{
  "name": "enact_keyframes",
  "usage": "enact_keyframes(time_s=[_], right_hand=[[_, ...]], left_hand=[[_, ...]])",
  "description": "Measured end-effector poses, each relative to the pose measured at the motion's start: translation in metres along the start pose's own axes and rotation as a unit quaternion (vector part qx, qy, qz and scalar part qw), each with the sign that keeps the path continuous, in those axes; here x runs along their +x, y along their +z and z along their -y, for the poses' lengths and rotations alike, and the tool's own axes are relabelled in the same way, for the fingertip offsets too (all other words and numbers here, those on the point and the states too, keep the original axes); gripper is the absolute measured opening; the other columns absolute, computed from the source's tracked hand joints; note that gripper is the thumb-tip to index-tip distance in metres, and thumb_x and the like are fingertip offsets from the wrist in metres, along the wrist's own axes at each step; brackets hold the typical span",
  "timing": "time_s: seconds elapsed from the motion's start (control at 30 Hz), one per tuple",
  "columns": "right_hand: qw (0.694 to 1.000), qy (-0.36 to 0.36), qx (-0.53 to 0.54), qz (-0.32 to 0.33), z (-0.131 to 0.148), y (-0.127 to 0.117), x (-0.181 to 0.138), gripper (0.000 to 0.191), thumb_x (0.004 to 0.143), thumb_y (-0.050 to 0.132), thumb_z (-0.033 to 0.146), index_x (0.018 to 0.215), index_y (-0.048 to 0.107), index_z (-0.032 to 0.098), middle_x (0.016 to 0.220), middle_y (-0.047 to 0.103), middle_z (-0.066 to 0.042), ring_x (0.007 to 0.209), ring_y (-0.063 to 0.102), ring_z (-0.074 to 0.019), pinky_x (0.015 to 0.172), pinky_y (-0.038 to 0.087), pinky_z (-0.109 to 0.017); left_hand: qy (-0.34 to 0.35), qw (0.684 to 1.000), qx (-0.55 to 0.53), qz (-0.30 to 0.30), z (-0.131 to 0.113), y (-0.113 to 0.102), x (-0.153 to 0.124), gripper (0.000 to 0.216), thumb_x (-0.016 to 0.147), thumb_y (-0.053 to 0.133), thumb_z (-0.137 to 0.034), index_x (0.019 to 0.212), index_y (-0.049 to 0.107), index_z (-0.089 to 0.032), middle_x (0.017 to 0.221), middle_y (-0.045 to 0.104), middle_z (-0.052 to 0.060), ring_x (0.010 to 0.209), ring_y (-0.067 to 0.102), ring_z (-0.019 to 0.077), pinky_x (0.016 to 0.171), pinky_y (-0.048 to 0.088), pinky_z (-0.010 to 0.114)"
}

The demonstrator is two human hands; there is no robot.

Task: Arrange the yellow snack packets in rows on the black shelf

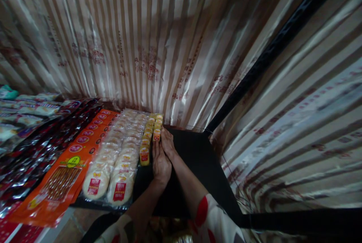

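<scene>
Both my hands rest on a dark shelf (198, 160) beside rows of small yellow snack packs (149, 132). My left hand (160, 162) lies flat with fingers stretched forward, pressed against the right side of the yellow row. My right hand (167, 142) lies just ahead of it, fingers straight, touching the far packs of the same row. Neither hand grips a pack. Left of the yellow rows lie clear bags of round pale rice crackers (115, 164).
Orange packets (66, 171) and dark red glossy packets (34, 149) cover the shelf to the left. A striped shiny curtain (141, 47) hangs behind and on the right. A black post (271, 54) runs diagonally at the corner.
</scene>
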State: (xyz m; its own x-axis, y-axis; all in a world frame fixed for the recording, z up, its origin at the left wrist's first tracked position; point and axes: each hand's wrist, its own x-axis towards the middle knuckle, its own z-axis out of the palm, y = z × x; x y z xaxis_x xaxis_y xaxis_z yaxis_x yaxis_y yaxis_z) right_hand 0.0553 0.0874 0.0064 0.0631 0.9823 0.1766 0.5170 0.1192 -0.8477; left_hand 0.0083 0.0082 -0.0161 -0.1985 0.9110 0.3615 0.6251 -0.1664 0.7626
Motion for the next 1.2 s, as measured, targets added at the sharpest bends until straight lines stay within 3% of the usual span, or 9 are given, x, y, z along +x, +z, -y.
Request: enact_keyframes(time_s=[0.33, 0.53, 0.67, 0.8, 0.97, 1.2], right_hand=[[1.0, -0.002, 0.003, -0.002, 0.001, 0.0, -0.001, 0.055, 0.092, 0.017, 0.048, 0.122, 0.054, 0.021, 0.127, 0.054, -0.004, 0.123, 0.04, -0.0172, 0.107, 0.023, -0.037], [0.998, 0.02, 0.057, -0.033, 0.001, 0.001, -0.003, 0.056, 0.088, 0.027, 0.055, 0.117, 0.058, 0.02, 0.124, 0.057, -0.005, 0.122, 0.043, -0.0185, 0.108, 0.025, -0.038], [0.995, 0.036, 0.061, -0.073, 0.001, -0.005, -0.011, 0.058, 0.086, 0.031, 0.055, 0.117, 0.058, 0.015, 0.124, 0.057, -0.008, 0.121, 0.043, -0.0197, 0.106, 0.027, -0.038], [0.994, 0.049, 0.046, -0.088, 0.001, -0.018, -0.027, 0.056, 0.085, 0.033, 0.053, 0.113, 0.06, 0.013, 0.122, 0.057, -0.011, 0.119, 0.045, -0.0212, 0.105, 0.028, -0.039], [0.991, 0.064, 0.069, -0.096, 0.0, -0.033, -0.058, 0.046, 0.083, 0.039, 0.05, 0.11, 0.061, 0.02, 0.118, 0.06, -0.007, 0.113, 0.051, -0.0205, 0.102, 0.034, -0.039], [0.982, 0.08, 0.148, -0.089, 0.01, -0.039, -0.11, 0.039, 0.082, 0.046, 0.043, 0.106, 0.061, 0.018, 0.113, 0.063, -0.008, 0.106, 0.056, -0.0201, 0.098, 0.039, -0.037]], left_hand=[[-0.004, 1.0, 0.005, 0.031, -0.005, -0.007, 0.0, 0.05, 0.083, 0.034, -0.011, 0.133, 0.038, -0.012, 0.141, 0.038, 0.012, 0.134, 0.025, 0.0237, 0.11, 0.026, 0.041], [-0.012, 0.999, 0.007, 0.031, -0.007, -0.01, 0.001, 0.045, 0.083, 0.036, -0.013, 0.127, 0.044, -0.006, 0.141, 0.037, 0.016, 0.134, 0.026, 0.0244, 0.111, 0.026, 0.039], [-0.018, 1.0, 0.011, 0.02, -0.007, -0.011, 0.001, 0.045, 0.08, 0.039, -0.01, 0.124, 0.047, -0.009, 0.142, 0.036, 0.014, 0.134, 0.026, 0.0245, 0.11, 0.027, 0.041], [0.0, 1.0, 0.013, 0.015, -0.008, -0.013, 0.0, 0.048, 0.074, 0.038, -0.002, 0.121, 0.049, -0.009, 0.142, 0.036, 0.014, 0.135, 0.024, 0.0242, 0.11, 0.027, 0.043], [0.021, 0.999, 0.009, 0.04, -0.02, -0.025, -0.008, 0.052, 0.068, 0.037, 0.003, 0.116, 0.053, -0.011, 0.14, 0.039, 0.013, 0.134, 0.027, 0.0239, 0.108, 0.031, 0.044], [0.03, 0.996, 0.003, 0.087, -0.04, -0.054, -0.05, 0.044, 0.073, 0.037, -0.002, 0.11, 0.058, -0.014, 0.13, 0.05, 0.01, 0.122, 0.042, 0.022, 0.104, 0.037, 0.039]])
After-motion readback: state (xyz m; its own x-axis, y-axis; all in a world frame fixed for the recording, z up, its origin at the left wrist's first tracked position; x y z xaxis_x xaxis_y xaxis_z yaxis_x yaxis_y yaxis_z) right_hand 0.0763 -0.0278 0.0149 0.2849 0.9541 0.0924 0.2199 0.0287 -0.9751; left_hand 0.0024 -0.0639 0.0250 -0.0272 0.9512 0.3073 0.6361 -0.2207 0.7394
